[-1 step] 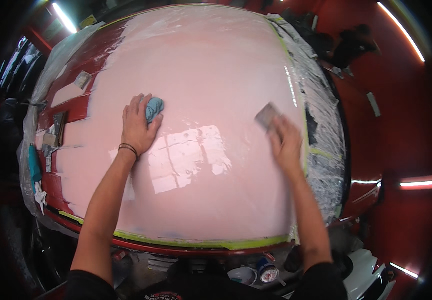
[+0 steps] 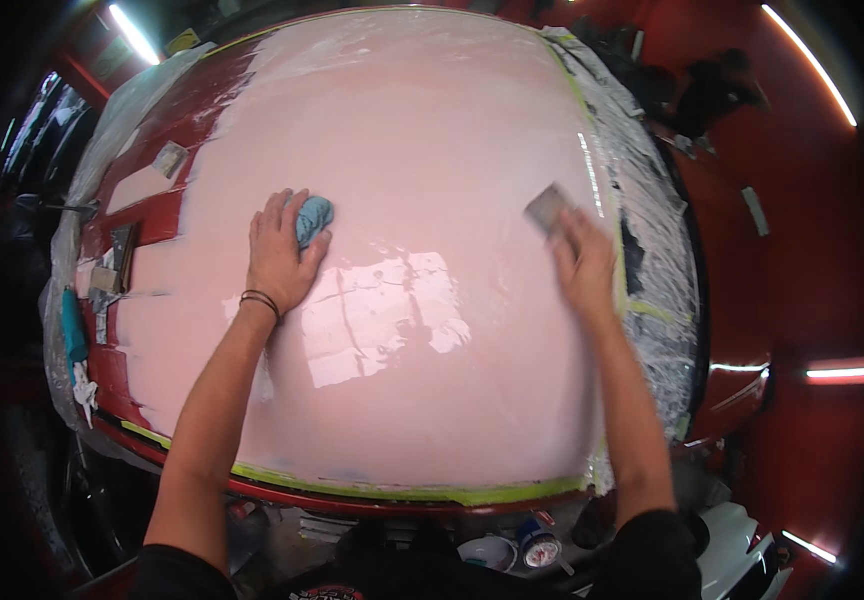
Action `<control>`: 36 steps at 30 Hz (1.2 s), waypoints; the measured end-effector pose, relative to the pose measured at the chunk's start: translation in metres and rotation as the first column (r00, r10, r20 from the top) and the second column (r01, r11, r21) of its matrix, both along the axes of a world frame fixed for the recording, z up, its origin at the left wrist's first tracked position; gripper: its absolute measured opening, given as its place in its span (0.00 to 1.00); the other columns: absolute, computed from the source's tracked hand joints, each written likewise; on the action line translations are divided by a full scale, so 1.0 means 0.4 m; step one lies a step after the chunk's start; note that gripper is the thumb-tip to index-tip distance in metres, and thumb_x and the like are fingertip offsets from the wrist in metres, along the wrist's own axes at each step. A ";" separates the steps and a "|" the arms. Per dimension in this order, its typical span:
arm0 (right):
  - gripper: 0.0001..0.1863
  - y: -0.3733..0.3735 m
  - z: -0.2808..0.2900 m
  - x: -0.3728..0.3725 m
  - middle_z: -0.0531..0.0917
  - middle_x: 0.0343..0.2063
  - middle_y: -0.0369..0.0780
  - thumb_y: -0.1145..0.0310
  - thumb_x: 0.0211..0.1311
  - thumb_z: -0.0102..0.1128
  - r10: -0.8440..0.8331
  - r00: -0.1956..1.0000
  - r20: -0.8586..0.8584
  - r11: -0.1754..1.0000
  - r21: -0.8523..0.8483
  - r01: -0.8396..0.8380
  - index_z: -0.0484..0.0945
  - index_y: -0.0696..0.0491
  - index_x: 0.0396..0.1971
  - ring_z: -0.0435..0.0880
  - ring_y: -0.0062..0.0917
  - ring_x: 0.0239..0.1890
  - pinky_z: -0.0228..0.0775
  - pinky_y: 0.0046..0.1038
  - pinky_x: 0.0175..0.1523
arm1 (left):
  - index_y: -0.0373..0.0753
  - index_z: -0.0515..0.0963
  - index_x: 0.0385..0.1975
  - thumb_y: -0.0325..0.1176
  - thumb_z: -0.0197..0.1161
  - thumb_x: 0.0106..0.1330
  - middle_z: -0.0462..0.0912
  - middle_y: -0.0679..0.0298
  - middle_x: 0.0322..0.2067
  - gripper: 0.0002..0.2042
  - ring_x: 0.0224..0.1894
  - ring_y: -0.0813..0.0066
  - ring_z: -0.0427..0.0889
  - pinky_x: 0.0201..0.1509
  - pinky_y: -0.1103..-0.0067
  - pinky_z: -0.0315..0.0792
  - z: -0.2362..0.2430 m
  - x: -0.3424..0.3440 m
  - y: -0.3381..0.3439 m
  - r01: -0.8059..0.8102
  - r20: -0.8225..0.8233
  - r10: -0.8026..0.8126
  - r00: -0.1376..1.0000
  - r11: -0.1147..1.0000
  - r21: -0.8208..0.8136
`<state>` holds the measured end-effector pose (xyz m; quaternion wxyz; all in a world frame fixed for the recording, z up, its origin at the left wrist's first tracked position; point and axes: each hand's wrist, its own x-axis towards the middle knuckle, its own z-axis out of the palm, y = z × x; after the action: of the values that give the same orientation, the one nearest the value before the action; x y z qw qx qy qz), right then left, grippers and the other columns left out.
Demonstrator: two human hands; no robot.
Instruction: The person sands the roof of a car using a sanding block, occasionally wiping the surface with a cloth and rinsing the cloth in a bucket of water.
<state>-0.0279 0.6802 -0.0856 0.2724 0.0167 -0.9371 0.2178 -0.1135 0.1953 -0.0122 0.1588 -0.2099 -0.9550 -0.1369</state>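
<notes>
A wide car panel (image 2: 402, 130), coated in wet, shiny pale pink, lies under both of my hands. My left hand (image 2: 284, 255) is closed around a crumpled blue cloth (image 2: 314, 220), resting on the panel left of a bright window-like reflection. Toward the panel's right side, my right hand (image 2: 582, 255) presses a grey rectangular sanding pad (image 2: 548, 208) against the surface. My fingertips cover the near part of that pad. Bare red paint (image 2: 162, 215) shows along the left side.
Yellow-green masking tape (image 2: 432, 494) borders the panel. Plastic sheeting (image 2: 642, 190) covers its right side. Sanding blocks (image 2: 107, 278), another pad (image 2: 169, 158) and a teal roll-like thing (image 2: 73, 325) lie at left. A white bowl (image 2: 489, 550) and tub (image 2: 540, 543) stand below the near edge.
My right hand has slid slightly right and away from me with the sanding pad. My left hand keeps its place on the panel with the cloth. The whole view has shifted a little.
</notes>
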 end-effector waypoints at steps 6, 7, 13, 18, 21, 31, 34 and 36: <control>0.28 0.180 0.008 -0.374 0.87 0.61 0.52 0.53 0.70 0.69 -0.252 0.965 0.068 0.966 -0.050 0.255 0.85 0.54 0.64 0.85 0.50 0.63 0.75 0.46 0.70 | 0.41 0.68 0.76 0.50 0.64 0.75 0.68 0.45 0.76 0.34 0.79 0.43 0.64 0.84 0.49 0.50 -0.004 -0.004 0.041 0.007 0.032 -0.008 0.999 1.000 0.029; 0.28 0.191 -0.003 -0.353 0.87 0.61 0.52 0.53 0.71 0.69 -0.214 0.974 0.070 0.971 -0.098 0.220 0.85 0.54 0.64 0.85 0.51 0.63 0.75 0.47 0.70 | 0.41 0.68 0.76 0.50 0.64 0.75 0.67 0.46 0.76 0.34 0.80 0.44 0.64 0.84 0.49 0.50 -0.007 -0.009 0.052 0.004 0.035 -0.005 0.999 1.000 0.019; 0.34 -0.229 0.040 0.131 0.72 0.75 0.51 0.60 0.69 0.68 0.042 0.989 0.144 0.999 0.000 -0.042 0.74 0.41 0.75 0.72 0.52 0.73 0.59 0.57 0.76 | 0.43 0.67 0.78 0.49 0.64 0.75 0.67 0.48 0.77 0.34 0.81 0.47 0.61 0.85 0.50 0.50 0.000 0.005 -0.036 -0.075 0.040 0.077 0.996 0.996 -0.052; 0.34 -0.141 0.058 0.262 0.72 0.76 0.48 0.58 0.71 0.69 0.107 0.978 0.177 0.994 0.007 -0.110 0.75 0.43 0.76 0.70 0.51 0.74 0.58 0.54 0.77 | 0.44 0.67 0.78 0.51 0.64 0.76 0.68 0.49 0.77 0.34 0.81 0.50 0.62 0.85 0.52 0.50 0.003 -0.002 -0.021 -0.080 0.006 0.080 0.997 0.996 -0.048; 0.30 0.039 0.042 0.099 0.76 0.73 0.51 0.56 0.75 0.64 -0.214 0.963 0.162 0.973 -0.054 0.225 0.76 0.48 0.74 0.69 0.53 0.74 0.59 0.56 0.77 | 0.45 0.67 0.78 0.52 0.63 0.76 0.68 0.50 0.77 0.34 0.81 0.51 0.63 0.85 0.52 0.50 -0.007 -0.013 0.027 -0.045 0.009 0.045 0.999 0.999 -0.003; 0.28 -0.149 0.123 0.334 0.83 0.62 0.60 0.61 0.78 0.57 -0.132 0.938 0.320 0.983 -0.082 0.166 0.74 0.61 0.70 0.81 0.58 0.65 0.71 0.50 0.72 | 0.48 0.68 0.77 0.55 0.62 0.76 0.67 0.50 0.77 0.34 0.81 0.51 0.62 0.85 0.50 0.50 -0.026 -0.002 -0.023 -0.088 -0.005 0.088 0.996 0.996 -0.014; 0.28 -0.147 0.169 0.337 0.87 0.54 0.61 0.60 0.78 0.58 -0.281 0.841 0.461 0.926 -0.100 0.365 0.75 0.63 0.67 0.86 0.60 0.57 0.76 0.52 0.66 | 0.47 0.68 0.78 0.55 0.61 0.76 0.68 0.51 0.77 0.34 0.81 0.51 0.63 0.84 0.50 0.52 -0.039 -0.004 -0.028 -0.103 -0.026 0.102 0.994 0.994 -0.031; 0.29 -0.120 0.198 0.316 0.88 0.49 0.62 0.58 0.76 0.62 -0.379 0.768 0.516 0.882 -0.049 0.469 0.75 0.65 0.65 0.88 0.61 0.53 0.78 0.54 0.62 | 0.47 0.68 0.78 0.55 0.61 0.76 0.68 0.50 0.77 0.34 0.81 0.51 0.63 0.84 0.50 0.52 -0.035 -0.006 -0.002 -0.073 -0.017 0.073 0.997 0.997 -0.008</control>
<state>0.0984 0.6321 -0.0065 0.0672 -0.2761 -0.9311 0.2288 -0.1159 0.1946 -0.0261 0.1709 -0.1765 -0.9612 -0.1251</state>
